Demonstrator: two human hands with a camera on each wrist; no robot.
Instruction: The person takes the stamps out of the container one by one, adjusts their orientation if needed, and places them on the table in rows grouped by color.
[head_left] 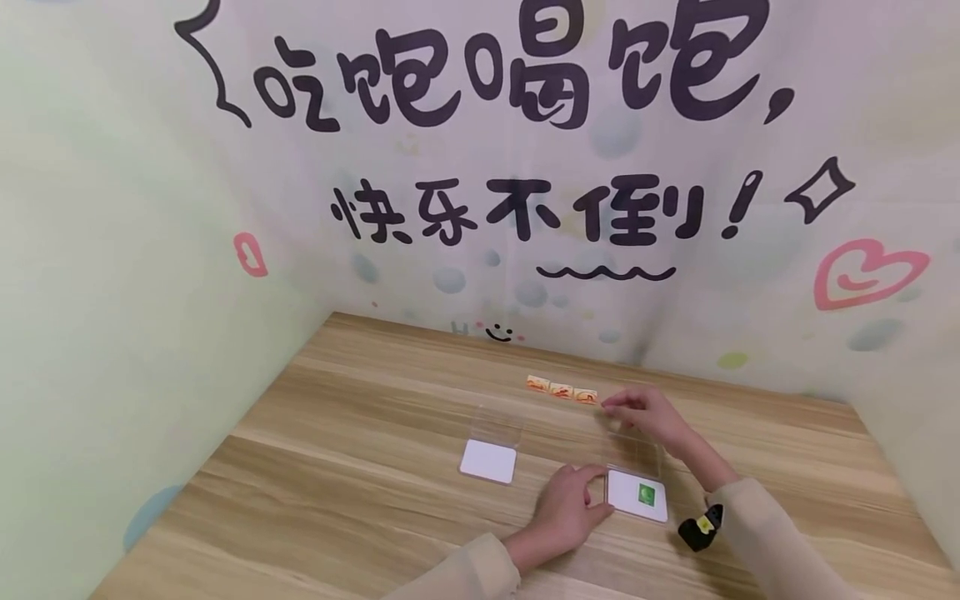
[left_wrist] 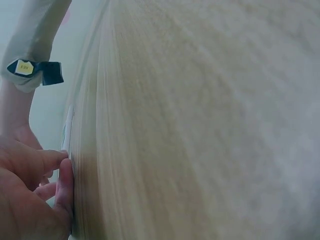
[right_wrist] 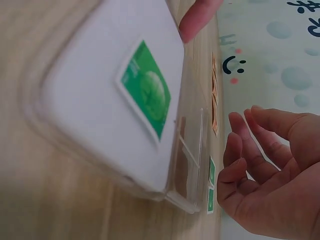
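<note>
My left hand (head_left: 567,510) pinches the left edge of a clear plastic case (head_left: 636,515), its lid folded back. The white card in this case carries a small green stamp-like picture (head_left: 647,495). Just beyond the case, my right hand (head_left: 651,414) hovers with loosely curled fingers beside three small orange picture pieces (head_left: 562,391) lying in a row. Nothing shows between those fingers in the right wrist view. There, two more green picture pieces (right_wrist: 212,170) lie on the table past the lid; the right hand hides them in the head view.
A second open clear case with a white card (head_left: 488,461) lies left of the hands on the wooden table (head_left: 360,467). A black strapped device (head_left: 701,529) with a yellow label sits at the right sleeve. A printed cloth (head_left: 525,292) hangs behind the table.
</note>
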